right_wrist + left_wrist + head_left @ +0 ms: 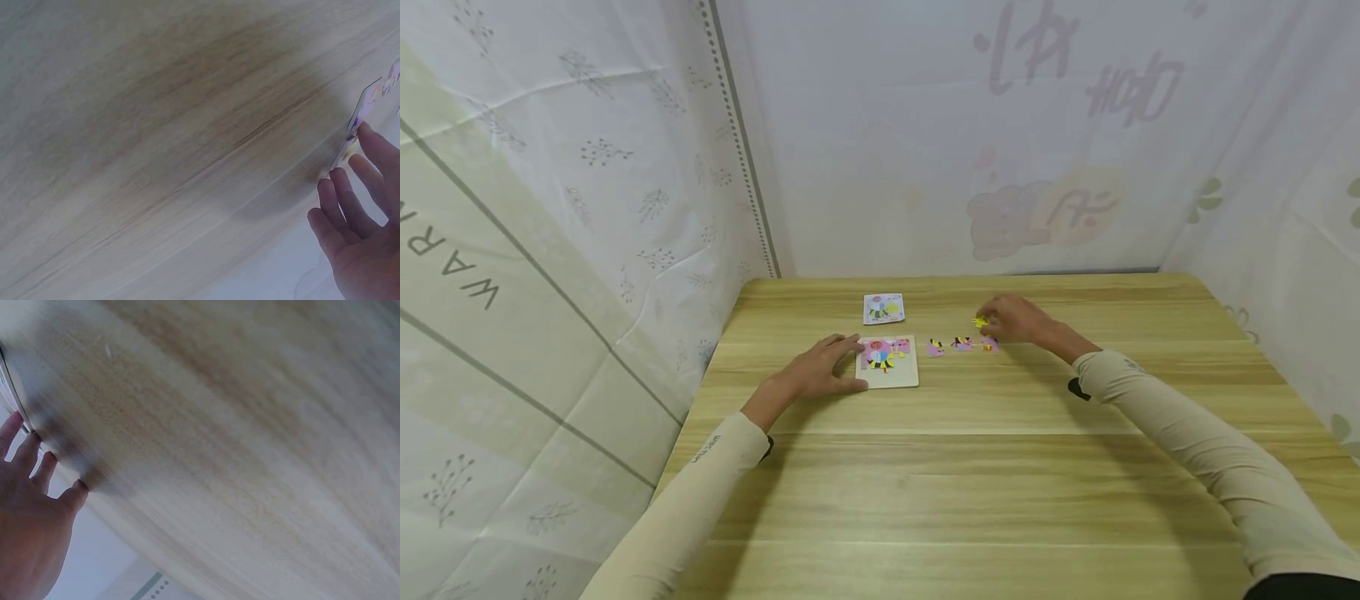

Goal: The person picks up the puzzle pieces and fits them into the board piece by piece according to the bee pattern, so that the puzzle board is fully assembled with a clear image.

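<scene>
Filling the puzzle board (900,373) on the surface (895,483) seems the step, the left hand (818,369) resting spread-fingered at its edge, the right hand (1017,319) touching a yellow piece (980,322) farther right, pinch unclear, which likely needs carrying over.

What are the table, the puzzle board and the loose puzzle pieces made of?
The table looks like wood or wood-look laminate, smooth, with streaky grain. The puzzle board could be thin wood or stiff card, its bare part pale and plain. The loose puzzle pieces seem similar: flat, thin, brightly printed. Their shininess is unclear.
</scene>
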`<state>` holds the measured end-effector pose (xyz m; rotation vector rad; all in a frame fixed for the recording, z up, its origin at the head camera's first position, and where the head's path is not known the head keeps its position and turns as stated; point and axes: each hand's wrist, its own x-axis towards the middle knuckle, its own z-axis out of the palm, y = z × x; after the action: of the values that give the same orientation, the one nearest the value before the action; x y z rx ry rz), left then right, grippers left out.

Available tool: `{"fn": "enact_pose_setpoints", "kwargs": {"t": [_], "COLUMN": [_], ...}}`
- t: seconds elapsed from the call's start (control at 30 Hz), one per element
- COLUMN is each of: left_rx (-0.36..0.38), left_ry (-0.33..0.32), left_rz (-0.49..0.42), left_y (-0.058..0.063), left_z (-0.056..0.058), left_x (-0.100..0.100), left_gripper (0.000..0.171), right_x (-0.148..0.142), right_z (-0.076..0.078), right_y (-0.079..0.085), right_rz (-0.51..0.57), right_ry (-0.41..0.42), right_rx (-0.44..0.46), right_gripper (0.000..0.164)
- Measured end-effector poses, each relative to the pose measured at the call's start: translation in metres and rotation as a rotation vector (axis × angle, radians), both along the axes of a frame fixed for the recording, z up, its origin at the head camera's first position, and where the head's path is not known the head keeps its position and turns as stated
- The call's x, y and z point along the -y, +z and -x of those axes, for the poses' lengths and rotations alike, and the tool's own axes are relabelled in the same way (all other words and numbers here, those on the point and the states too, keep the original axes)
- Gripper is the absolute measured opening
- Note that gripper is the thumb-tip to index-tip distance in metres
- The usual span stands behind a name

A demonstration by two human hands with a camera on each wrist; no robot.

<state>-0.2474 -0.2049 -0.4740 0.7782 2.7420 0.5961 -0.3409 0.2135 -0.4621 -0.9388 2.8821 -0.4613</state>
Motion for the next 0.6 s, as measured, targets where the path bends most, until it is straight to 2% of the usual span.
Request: {"fn": "enact_pose_setpoints", "kwargs": {"t": [0.43,0.6], "left_rx": [0.004,0.0], "left_ry": [0.008,0.008], "left_rz": [0.003,0.01], "left_y": [-0.002,-0.003], "left_z": [0.001,0.002], "left_x": [0.001,0.002], "left_gripper": [0.084,0.084], "right_x": [0.001,0.012], "right_z": [0.005,0.002], "right_y": [-0.004,-0.004], "right_rz": [0.068,0.075], "right_ry": [0.056,0.111], "right_rx": [0.045,0.019], "right_gripper": [0.029,0.029]}}
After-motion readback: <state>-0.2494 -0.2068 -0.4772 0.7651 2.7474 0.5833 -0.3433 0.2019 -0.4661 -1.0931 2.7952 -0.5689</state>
